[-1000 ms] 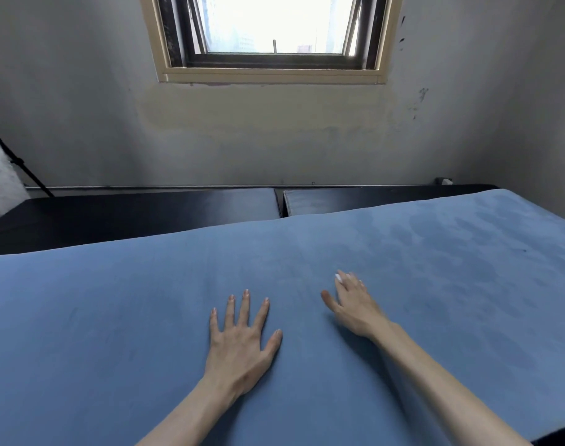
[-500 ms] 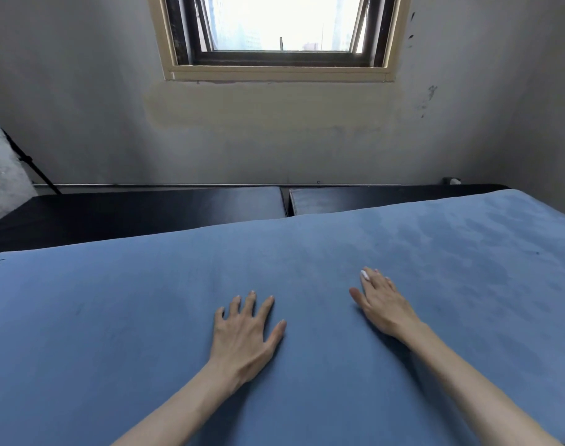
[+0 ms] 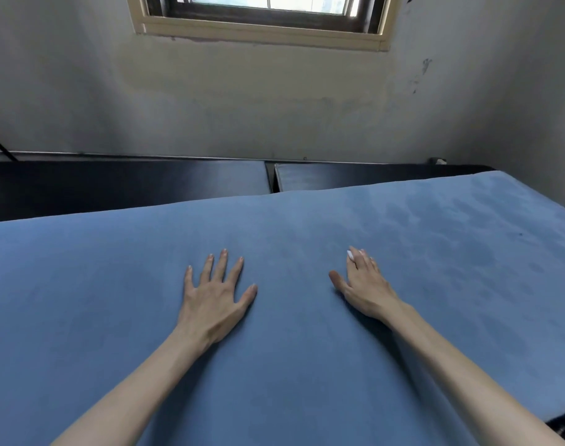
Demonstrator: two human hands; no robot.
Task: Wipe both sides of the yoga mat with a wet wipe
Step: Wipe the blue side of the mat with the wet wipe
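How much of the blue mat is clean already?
The right part of the mat shows darker damp-looking patches, so that stretch seems wiped. Right now the right hand presses something small and white, probably the wipe, under its fingers, while the left hand lies flat, steadying the mat. The left part looks dry and even, so it is probably left to do, and the underside cannot be seen.

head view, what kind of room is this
Likely a plain room in a home: a scuffed grey wall with a framed window, and dark tables bearing a blue yoga mat.
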